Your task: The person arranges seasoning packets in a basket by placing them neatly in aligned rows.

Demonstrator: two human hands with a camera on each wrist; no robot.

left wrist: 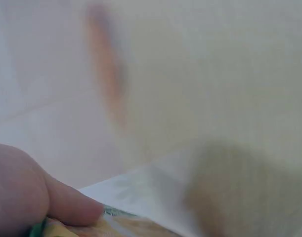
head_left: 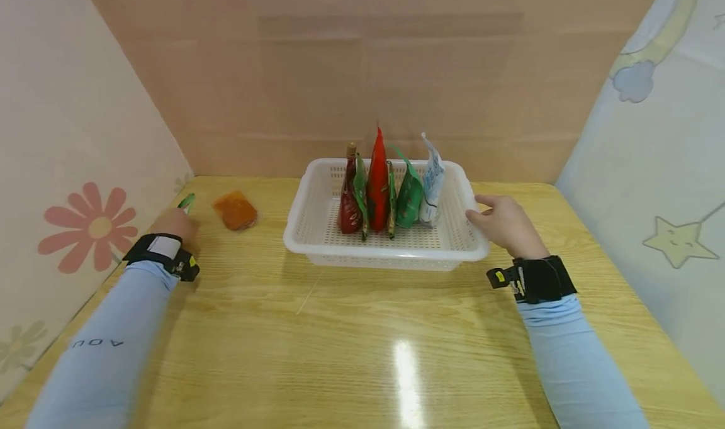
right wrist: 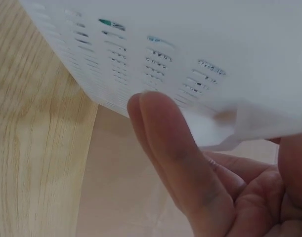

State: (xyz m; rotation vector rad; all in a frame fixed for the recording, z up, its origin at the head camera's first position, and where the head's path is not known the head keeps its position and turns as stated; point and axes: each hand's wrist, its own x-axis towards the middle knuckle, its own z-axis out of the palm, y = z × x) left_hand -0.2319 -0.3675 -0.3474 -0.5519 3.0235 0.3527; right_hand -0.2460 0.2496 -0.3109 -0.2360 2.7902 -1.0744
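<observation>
At the left of the head view my left hand (head_left: 177, 223) pinches a small packet with a green end (head_left: 187, 200); most of it is hidden by the hand. In the left wrist view the thumb (left wrist: 71, 202) presses on this green and yellowish packet (left wrist: 136, 225). My right hand (head_left: 503, 222) holds the right rim of a white plastic basket (head_left: 391, 253), with fingers (right wrist: 165, 133) along its slotted outer wall. Standing in the basket are a dark red bottle-shaped pack (head_left: 350, 202), a red bag (head_left: 377, 183), green packets (head_left: 410, 196) and a white-and-blue bag (head_left: 433, 183).
An orange-brown packet (head_left: 235, 210) lies flat on the wooden table (head_left: 317, 347), between the left hand and the basket. A brown paper-covered wall (head_left: 391, 70) rises behind the table. Patterned panels (head_left: 657, 183) stand on both sides.
</observation>
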